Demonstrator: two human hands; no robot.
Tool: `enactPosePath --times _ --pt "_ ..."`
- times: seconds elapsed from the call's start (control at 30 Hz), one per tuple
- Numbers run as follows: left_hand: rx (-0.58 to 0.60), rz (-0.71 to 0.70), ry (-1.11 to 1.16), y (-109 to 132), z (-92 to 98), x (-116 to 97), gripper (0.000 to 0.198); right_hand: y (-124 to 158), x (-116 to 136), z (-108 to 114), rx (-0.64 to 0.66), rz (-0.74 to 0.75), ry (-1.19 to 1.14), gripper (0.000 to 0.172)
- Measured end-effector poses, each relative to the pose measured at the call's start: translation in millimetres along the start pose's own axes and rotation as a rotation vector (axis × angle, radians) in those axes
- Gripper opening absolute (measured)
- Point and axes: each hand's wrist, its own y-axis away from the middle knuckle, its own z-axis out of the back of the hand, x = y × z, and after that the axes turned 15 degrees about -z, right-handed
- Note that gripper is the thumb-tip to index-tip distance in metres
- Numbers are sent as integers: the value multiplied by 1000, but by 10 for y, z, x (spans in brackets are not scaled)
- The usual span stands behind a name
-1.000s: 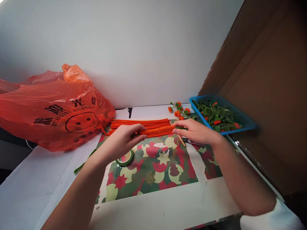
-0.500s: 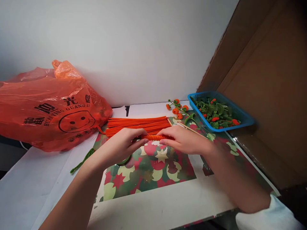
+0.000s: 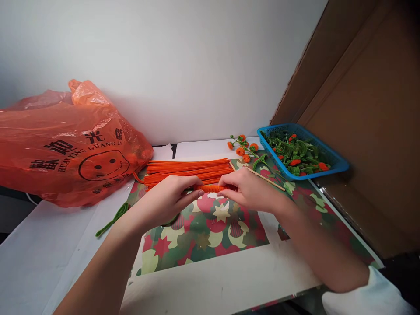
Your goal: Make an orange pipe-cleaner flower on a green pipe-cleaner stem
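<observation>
Between my hands runs a coiled orange pipe cleaner (image 3: 210, 188), level above the patterned paper. My left hand (image 3: 175, 192) pinches its left end with thumb and fingers. The right end is gripped by my right hand (image 3: 244, 188); what lies inside the coil is hidden. Just behind my fingers lies a bundle of straight orange pipe cleaners (image 3: 187, 168). A thin wooden stick (image 3: 267, 179) rests beyond my right hand. Left of my left forearm is a folded green pipe cleaner (image 3: 113, 220).
An orange plastic bag (image 3: 72, 148) fills the left side. At the back right, a blue basket (image 3: 303, 177) holds green leaves and orange pieces. Beside it lies a stem with orange flowers (image 3: 241, 148). A cardboard panel (image 3: 361, 109) stands on the right. Patterned paper (image 3: 210, 232) covers the table.
My right hand has shifted very slightly and its fingers are more bent on the coil. My left hand keeps its pinch. The view has moved a little.
</observation>
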Motion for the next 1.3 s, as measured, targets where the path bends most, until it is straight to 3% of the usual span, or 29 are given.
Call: enactPosePath --times 0.17,0.4,0.63,1.3 --pt "-13 -22 -31 -1 -4 6 27 -1 -4 17 36 -69 -36 14" --pt "-56 -32 -101 0 -5 1 23 0 17 81 159 -102 -101 23" --pt "-37 -50 -98 -3 -1 -18 24 -8 29 56 117 -118 -103 10" --pt "2 -17 -18 13 -11 -21 26 -33 -54 -40 69 -67 -64 12"
